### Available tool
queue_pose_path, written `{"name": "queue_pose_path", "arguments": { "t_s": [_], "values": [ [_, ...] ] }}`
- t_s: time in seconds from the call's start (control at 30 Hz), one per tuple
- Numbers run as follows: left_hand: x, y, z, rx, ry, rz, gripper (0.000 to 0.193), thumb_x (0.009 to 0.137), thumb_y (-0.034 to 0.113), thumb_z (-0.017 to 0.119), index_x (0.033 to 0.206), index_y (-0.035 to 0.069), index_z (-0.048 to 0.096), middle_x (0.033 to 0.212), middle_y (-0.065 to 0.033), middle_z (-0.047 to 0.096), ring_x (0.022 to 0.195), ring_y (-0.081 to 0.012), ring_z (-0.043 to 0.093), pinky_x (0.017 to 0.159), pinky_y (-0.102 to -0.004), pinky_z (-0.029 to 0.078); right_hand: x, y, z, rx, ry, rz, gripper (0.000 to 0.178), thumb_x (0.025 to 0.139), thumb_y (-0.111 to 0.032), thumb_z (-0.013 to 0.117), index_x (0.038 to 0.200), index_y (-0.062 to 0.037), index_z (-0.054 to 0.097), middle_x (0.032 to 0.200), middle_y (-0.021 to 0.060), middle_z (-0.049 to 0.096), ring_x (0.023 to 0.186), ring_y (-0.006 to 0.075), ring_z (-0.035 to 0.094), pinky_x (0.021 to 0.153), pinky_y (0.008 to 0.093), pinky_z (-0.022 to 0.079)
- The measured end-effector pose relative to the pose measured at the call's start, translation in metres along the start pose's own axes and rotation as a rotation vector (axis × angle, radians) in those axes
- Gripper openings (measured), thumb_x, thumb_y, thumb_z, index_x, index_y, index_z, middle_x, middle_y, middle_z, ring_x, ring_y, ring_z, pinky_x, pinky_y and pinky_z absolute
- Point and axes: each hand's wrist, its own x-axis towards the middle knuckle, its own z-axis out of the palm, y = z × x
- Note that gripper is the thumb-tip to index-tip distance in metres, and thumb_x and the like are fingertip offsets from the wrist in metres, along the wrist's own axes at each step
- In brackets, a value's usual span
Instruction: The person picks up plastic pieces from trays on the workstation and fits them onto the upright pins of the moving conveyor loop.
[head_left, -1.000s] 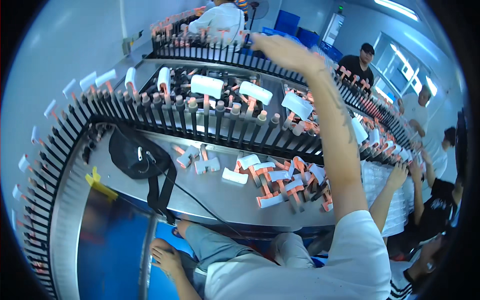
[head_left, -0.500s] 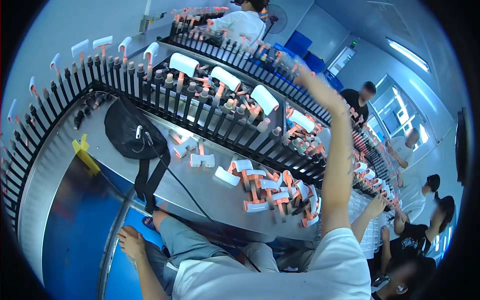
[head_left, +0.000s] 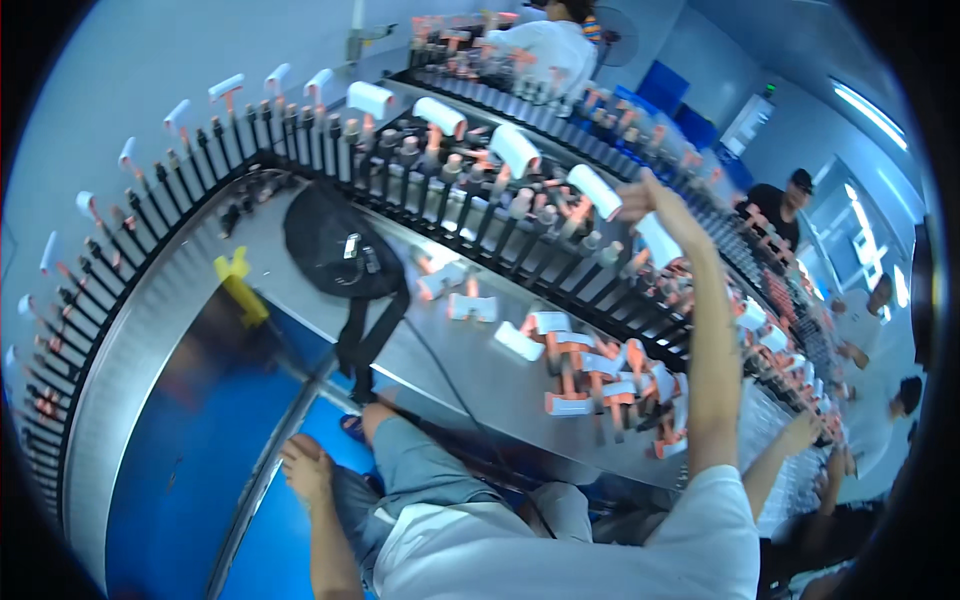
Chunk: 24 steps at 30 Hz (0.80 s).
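My right hand reaches out over the black-post rack, its fingers apart beside the end of a white curved piece. Whether the fingertips touch that piece is unclear. A second white curved piece sits just below the palm. Both are curved white tops like others along the rack, where salmon-coloured stems show. My left hand lies low at the left by my knee, fingers spread, with nothing seen in it.
Loose white-and-salmon T-shaped parts lie heaped on the metal table. A black bag with a strap and a cable rests farther left. Yellow tape marks the table edge. Other people work at the right and far side.
The view has swung, so the scene sits farther right. My right hand has come down from its blurred raised position to the white pieces on the rack. My left hand stays by the knee.
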Motion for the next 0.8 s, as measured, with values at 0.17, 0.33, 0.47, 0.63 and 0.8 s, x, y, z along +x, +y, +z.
{"name": "queue_pose_path", "arguments": {
  "t_s": [0.17, 0.33, 0.47, 0.63, 0.8],
  "values": [
    [-0.003, -0.021, -0.002, -0.004, 0.056, -0.015, 0.097, 0.081, 0.044, 0.078, 0.156, 0.012, 0.025, 0.158, -0.0209, 0.035, 0.136, -0.0423, 0.044, 0.107, -0.0542, 0.041, 0.019, -0.043, -0.029, -0.822, 0.104, -0.556, 0.07, 0.107, -0.053, 0.034, 0.099, 0.0057, 0.072, 0.095, 0.0184, 0.074, 0.098, 0.0301, 0.067, 0.095, 0.0397, 0.047],
    [0.004, -0.008, -0.011, 0.014, -0.006, 0.023, 0.095, 0.081, 0.043, 0.077, 0.155, 0.012, 0.026, 0.157, -0.022, 0.036, 0.135, -0.0428, 0.044, 0.107, -0.0545, 0.04, 0.025, 0.002, 0.008, -1.442, -0.154, -0.161, 0.063, 0.108, -0.048, 0.036, 0.101, 0.0022, 0.073, 0.099, 0.0175, 0.073, 0.093, 0.0239, 0.067, 0.091, 0.0376, 0.049],
    [0.014, -0.007, -0.027, 0.046, -0.078, 0.024, 0.096, 0.083, 0.044, 0.076, 0.158, 0.015, 0.024, 0.159, -0.0224, 0.033, 0.139, -0.043, 0.04, 0.11, -0.0532, 0.039, 0.047, -0.052, 0.01, -0.743, 0.007, -0.269, 0.066, 0.108, -0.049, 0.036, 0.099, 0.0051, 0.073, 0.096, 0.0156, 0.073, 0.094, 0.0262, 0.067, 0.093, 0.0382, 0.049],
    [0.029, -0.014, -0.031, 0.093, -0.114, 0.014, 0.095, 0.083, 0.042, 0.077, 0.157, 0.017, 0.024, 0.16, -0.0172, 0.032, 0.137, -0.0416, 0.043, 0.106, -0.054, 0.043, 0.023, -0.096, 0.003, -0.653, 0.123, -0.301, 0.069, 0.11, -0.048, 0.032, 0.094, 0.0036, 0.074, 0.097, 0.0111, 0.074, 0.098, 0.0247, 0.065, 0.091, 0.04, 0.048],
    [0.026, -0.021, -0.038, 0.104, -0.055, 0.012, 0.091, 0.083, 0.042, 0.078, 0.155, 0.02, 0.027, 0.158, -0.0152, 0.035, 0.136, -0.0412, 0.045, 0.105, -0.0559, 0.043, 0.06, -0.014, 0.035, -0.856, 0.064, -0.04, 0.068, 0.109, -0.047, 0.028, 0.109, 0.0074, 0.069, 0.121, 0.0245, 0.068, 0.117, 0.037, 0.06, 0.105, 0.0435, 0.041]
  ]
}}
